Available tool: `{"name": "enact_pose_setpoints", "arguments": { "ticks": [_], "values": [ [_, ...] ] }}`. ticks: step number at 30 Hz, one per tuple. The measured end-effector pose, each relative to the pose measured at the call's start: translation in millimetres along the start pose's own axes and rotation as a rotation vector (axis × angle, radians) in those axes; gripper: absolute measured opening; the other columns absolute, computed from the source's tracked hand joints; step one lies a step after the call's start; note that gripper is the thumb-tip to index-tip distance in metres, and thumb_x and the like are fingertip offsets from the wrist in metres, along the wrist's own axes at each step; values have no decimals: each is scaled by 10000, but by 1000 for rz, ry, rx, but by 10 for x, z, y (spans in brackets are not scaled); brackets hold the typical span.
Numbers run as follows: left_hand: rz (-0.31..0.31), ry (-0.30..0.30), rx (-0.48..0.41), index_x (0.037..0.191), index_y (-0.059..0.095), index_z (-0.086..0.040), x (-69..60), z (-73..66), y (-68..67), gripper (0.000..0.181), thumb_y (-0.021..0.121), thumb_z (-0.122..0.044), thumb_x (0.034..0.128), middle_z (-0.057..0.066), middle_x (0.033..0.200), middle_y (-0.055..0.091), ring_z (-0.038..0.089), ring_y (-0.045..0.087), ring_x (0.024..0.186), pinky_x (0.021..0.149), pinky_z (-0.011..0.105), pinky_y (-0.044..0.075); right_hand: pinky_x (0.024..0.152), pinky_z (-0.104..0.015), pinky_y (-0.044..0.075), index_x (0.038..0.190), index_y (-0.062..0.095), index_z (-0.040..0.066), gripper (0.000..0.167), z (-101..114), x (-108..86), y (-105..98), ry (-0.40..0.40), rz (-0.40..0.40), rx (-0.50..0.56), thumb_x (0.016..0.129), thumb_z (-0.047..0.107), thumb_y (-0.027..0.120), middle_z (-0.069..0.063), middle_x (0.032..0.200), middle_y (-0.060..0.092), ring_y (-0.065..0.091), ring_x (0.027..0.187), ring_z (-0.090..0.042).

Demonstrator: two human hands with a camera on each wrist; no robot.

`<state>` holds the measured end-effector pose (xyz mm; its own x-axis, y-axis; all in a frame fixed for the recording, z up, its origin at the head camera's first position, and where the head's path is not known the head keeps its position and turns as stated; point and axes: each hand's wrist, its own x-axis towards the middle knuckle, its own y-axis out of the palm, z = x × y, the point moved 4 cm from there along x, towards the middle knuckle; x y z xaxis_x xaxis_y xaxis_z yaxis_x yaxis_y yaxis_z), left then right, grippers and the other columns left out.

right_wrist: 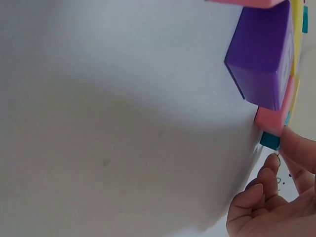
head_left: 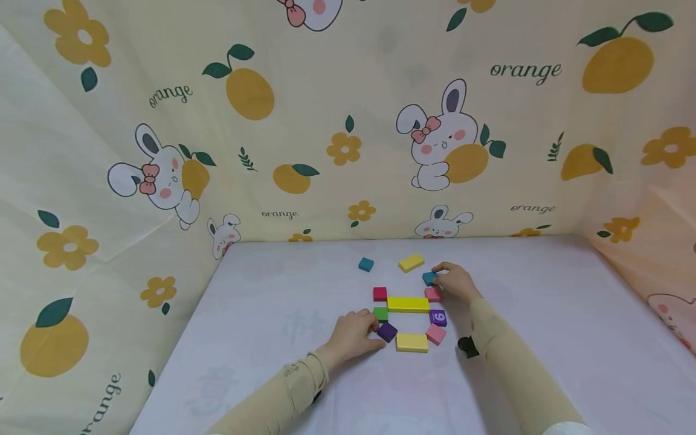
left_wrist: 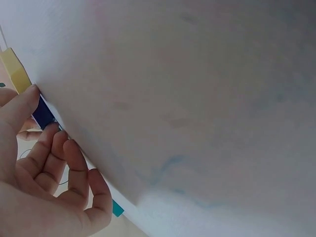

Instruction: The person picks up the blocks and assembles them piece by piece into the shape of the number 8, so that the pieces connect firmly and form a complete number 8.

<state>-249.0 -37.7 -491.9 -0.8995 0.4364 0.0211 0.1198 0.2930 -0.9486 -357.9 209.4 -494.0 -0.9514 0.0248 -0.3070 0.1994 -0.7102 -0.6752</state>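
Note:
My left hand pinches a dark purple block between thumb and fingers at the lower left corner of a ring of blocks. Just above that block sits a green block, then a red block. My right hand holds a teal block by its edge, above a pink block. Below follow a purple block with a white numeral and a second, turned pink block. A long yellow block crosses the ring; a pale yellow block forms its bottom.
Another teal block and a yellow block lie apart, farther back on the white table. A small black object shows by the right forearm. Patterned cloth hangs behind and at both sides.

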Motion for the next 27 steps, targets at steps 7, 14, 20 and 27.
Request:
{"name": "enact_pose_setpoints", "arguments": {
  "ticks": [7, 14, 20, 27],
  "values": [
    [4, 0, 6, 855, 605, -194, 8, 8, 20, 299, 727, -446, 753, -97, 802, 556, 70, 436, 676, 620, 213, 327, 1032, -546, 347, 1324, 475, 67, 447, -30, 3, 52, 25, 31, 78, 894, 183, 504, -249, 1417, 374, 415, 1128, -366],
    [11, -11, -10, 864, 611, -190, 10, 6, 20, 292, 729, -434, 755, -93, 805, 555, 74, 436, 686, 637, 221, 331, 1082, -609, 224, 1366, 459, 113, 471, -59, 23, 80, 11, 82, 109, 910, 220, 501, -250, 1492, 256, 322, 1257, -406],
    [56, -3, -97, 899, 623, -153, -10, 43, -26, 260, 727, -358, 777, -67, 810, 549, 67, 445, 708, 664, 205, 369, 1087, -634, 177, 1393, 428, 149, 497, -84, 23, 109, 59, 128, 169, 906, 223, 492, -243, 1513, 202, 215, 1331, -437],
    [123, 22, -268, 890, 664, -160, 74, 172, -214, 122, 636, -278, 875, -73, 790, 574, 62, 490, 719, 672, 178, 432, 1089, -624, 194, 1407, 406, 148, 486, -91, -2, 126, 51, 141, 195, 933, 236, 462, -251, 1498, 224, 240, 1309, -430]
  ]
}}
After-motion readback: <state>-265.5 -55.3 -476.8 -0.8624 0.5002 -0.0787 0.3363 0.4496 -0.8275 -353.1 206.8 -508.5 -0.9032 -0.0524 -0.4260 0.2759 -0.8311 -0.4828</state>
